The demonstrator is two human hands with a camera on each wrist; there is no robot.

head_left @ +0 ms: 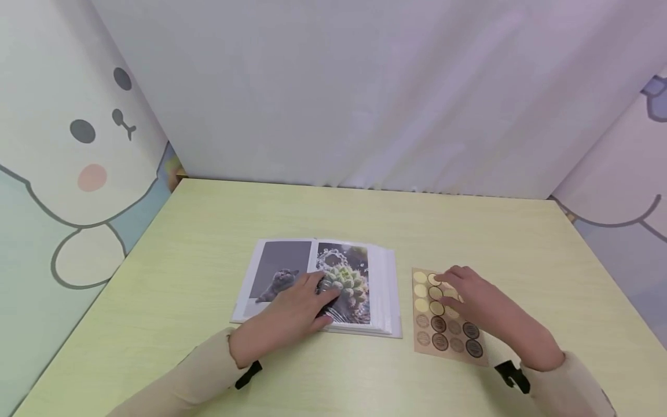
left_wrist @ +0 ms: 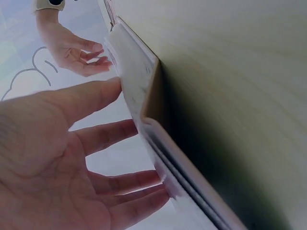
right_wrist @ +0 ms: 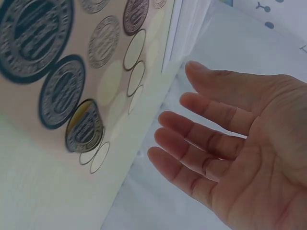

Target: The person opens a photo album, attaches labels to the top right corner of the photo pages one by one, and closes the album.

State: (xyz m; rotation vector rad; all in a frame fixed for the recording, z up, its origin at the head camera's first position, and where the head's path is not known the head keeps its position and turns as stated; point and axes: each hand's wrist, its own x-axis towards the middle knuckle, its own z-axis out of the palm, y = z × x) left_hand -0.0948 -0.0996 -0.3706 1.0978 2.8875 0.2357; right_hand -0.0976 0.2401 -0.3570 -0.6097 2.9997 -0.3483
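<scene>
A photo album (head_left: 382, 289) lies open on the table. Its left page holds a picture of a grey cat (head_left: 282, 282), its right page a picture of a succulent (head_left: 346, 278). My left hand (head_left: 286, 318) rests on the album with fingers spread, its fingertips on the pages in the left wrist view. To the album's right lies a brown sheet of round stickers (head_left: 431, 347), some shining gold, others dark-ringed with print. Over the sheet's upper right part is my right hand (head_left: 487, 304), hiding some stickers. The right wrist view shows that hand (right_wrist: 240, 153) loosely bent, holding nothing.
The pale wooden table (head_left: 208, 231) stretches around the album and the sheet. A white curtain (head_left: 333, 98) hangs behind it. Panels with cartoon animals (head_left: 88, 145) stand at both sides. Dark straps (head_left: 248, 375) sit at both sleeve cuffs.
</scene>
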